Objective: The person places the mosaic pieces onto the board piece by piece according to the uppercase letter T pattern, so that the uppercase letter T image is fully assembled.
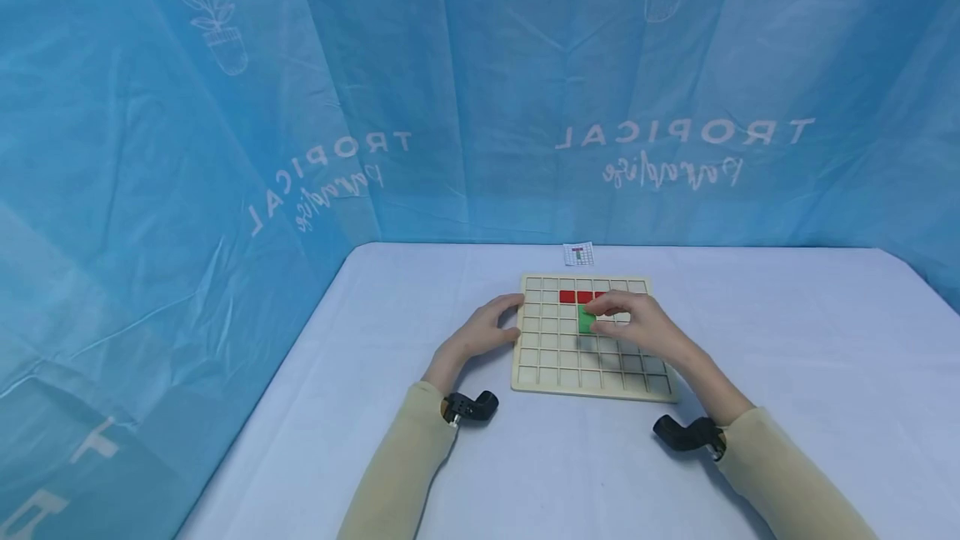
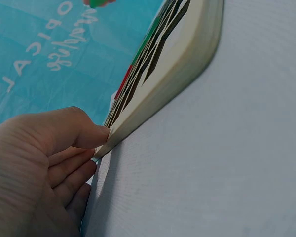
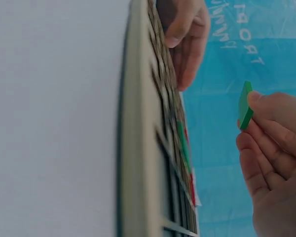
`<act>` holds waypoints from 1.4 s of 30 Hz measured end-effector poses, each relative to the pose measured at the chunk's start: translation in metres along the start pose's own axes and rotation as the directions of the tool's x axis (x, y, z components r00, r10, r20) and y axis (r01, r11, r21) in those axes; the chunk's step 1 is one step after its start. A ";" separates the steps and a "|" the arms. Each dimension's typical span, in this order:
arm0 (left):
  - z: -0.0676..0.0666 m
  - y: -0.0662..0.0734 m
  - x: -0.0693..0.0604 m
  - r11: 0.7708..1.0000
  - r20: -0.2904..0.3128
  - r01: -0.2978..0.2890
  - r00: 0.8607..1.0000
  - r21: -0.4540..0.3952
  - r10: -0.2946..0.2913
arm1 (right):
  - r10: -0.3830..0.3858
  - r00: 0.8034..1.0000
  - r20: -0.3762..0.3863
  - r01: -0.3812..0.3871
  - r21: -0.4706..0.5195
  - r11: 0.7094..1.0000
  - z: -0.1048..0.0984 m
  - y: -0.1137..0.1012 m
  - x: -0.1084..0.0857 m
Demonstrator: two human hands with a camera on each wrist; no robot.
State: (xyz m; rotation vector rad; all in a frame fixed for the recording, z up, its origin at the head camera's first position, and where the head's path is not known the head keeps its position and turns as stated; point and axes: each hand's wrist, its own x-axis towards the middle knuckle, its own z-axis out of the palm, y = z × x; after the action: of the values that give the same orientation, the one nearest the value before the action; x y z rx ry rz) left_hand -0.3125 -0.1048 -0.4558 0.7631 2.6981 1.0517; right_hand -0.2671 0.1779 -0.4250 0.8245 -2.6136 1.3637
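My right hand (image 1: 637,322) pinches a thin green square tile (image 3: 245,107) between thumb and fingers, raised above the wooden grid board (image 1: 547,377). A row of red tiles (image 1: 567,297) lies in the board's upper squares, its right end partly covered by my right hand. Below the red row a green tile (image 3: 183,143) lies in the grid. My left hand (image 1: 483,330) rests against the board's left edge, thumb and index finger spread apart. From the left wrist, the thumb touches the board's rim (image 2: 163,96) near a corner.
Behind the board lies a small printed card (image 1: 578,254) with a grid and a coloured T-like pattern. A white cloth (image 1: 562,473) covers the table. Blue printed curtains (image 1: 510,90) hang at the back and left. Each wrist wears a black camera mount (image 1: 471,407).
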 end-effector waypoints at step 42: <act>0.000 0.000 0.000 1.000 0.006 0.012 1.000 -0.022 -0.012 | -0.078 0.997 0.015 0.079 -0.159 0.984 0.021 0.032 -0.012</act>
State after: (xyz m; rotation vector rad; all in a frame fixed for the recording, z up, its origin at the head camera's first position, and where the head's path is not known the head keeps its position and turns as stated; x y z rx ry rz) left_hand -0.3127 -0.1046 -0.4553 0.7439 2.6789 1.0728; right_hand -0.2696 0.1814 -0.4648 0.9008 -2.6241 1.1170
